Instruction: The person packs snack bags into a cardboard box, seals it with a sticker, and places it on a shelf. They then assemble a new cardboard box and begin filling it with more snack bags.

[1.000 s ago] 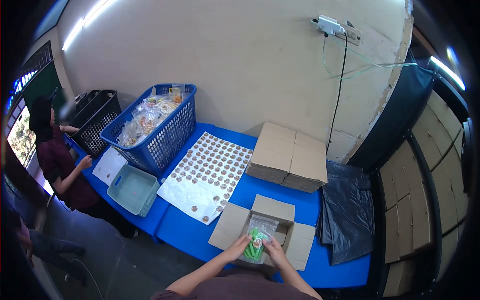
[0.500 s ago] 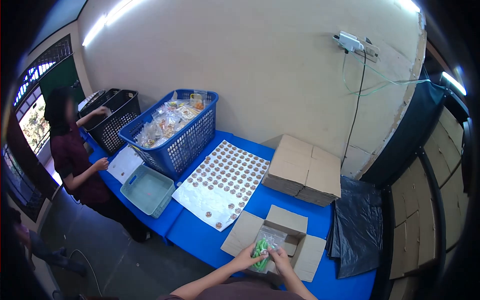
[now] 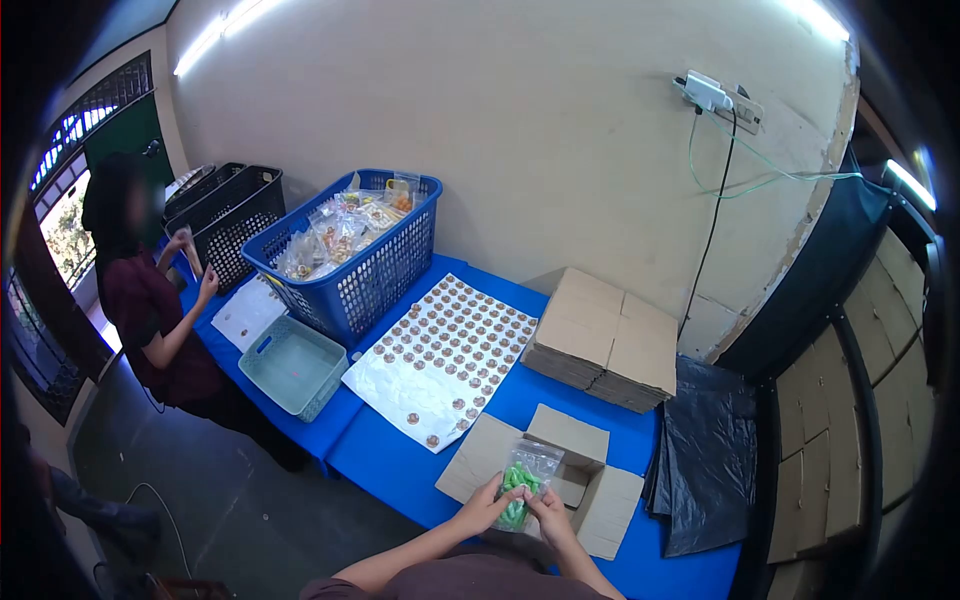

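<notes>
Both of my hands grip a clear plastic bag (image 3: 527, 482) filled with bright green pieces whose kind I cannot make out. My left hand (image 3: 484, 505) is closed on the bag's left side. On its right side, my right hand (image 3: 549, 513) is closed with the thumb over the front. The bag is upright above an open cardboard box (image 3: 612, 512) with its flaps folded outward. The bag and my hands hide part of the box's inside.
A white sheet of round brown stickers (image 3: 400, 400) lies left of the box. Behind stand flattened cartons (image 3: 610, 330) and a blue basket (image 3: 390, 250) of filled bags. A green tray (image 3: 290, 370), black plastic sheets (image 3: 705, 460) and a co-worker (image 3: 150, 290) flank the table.
My hands and the bag have shifted slightly, and the bag's top now stands more upright. At the left, the co-worker's hands have come closer together around a small item.
</notes>
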`<state>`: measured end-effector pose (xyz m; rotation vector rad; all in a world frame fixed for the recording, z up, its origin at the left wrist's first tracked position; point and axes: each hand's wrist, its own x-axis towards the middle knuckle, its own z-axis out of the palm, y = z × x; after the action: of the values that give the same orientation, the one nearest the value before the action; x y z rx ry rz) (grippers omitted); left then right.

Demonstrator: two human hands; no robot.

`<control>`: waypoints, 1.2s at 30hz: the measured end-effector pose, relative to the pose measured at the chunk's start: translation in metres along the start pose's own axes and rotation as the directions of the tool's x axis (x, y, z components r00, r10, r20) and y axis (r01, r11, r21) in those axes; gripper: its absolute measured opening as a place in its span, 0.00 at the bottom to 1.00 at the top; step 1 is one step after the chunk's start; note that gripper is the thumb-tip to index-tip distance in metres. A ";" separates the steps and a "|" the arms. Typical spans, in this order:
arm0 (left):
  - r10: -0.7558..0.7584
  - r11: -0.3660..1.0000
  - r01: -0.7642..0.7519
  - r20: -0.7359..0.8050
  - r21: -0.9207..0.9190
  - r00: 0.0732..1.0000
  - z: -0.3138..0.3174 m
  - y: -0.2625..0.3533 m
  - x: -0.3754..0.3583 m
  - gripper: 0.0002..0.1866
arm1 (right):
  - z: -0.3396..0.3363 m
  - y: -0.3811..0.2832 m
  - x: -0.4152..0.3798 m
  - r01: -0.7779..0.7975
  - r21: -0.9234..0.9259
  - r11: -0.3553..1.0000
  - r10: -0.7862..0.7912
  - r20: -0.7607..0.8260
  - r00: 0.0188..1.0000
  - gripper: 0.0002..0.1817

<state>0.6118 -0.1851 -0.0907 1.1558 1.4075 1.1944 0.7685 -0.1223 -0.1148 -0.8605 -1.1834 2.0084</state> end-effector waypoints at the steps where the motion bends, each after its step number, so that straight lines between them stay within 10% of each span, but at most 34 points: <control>1: 0.019 0.998 -0.021 -0.031 -0.060 0.999 0.001 -0.003 0.000 0.21 | -0.004 0.002 0.000 0.000 0.000 1.000 0.000 0.001 1.000 0.19; 11: -0.111 0.993 0.113 -0.055 0.036 0.992 0.000 -0.013 -0.001 0.21 | 0.008 -0.005 0.001 -0.050 -0.135 0.990 0.052 0.014 0.999 0.20; 17: -0.081 0.971 0.065 -0.061 -0.230 0.995 -0.007 -0.026 0.006 0.24 | 0.013 -0.005 0.001 -0.024 -0.161 0.987 0.029 0.031 0.999 0.21; 21: 0.013 1.000 -0.014 -0.077 -0.021 0.997 0.000 -0.018 0.002 0.24 | -0.002 0.003 0.004 -0.054 -0.093 0.994 0.060 0.058 0.997 0.21; 25: -0.024 0.987 -0.011 -0.215 -0.161 0.976 0.010 -0.043 0.008 0.24 | -0.020 -0.010 0.009 -0.055 -0.361 0.931 0.120 0.160 0.980 0.19; 36: 0.100 0.995 -0.099 0.030 -0.018 0.995 0.011 -0.018 0.003 0.28 | -0.020 0.007 -0.006 -0.097 -0.005 0.995 0.097 0.013 0.995 0.16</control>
<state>0.6211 -0.1825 -0.1095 1.2399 1.3277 1.2506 0.7864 -0.1202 -0.1278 -0.9246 -1.1741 2.0930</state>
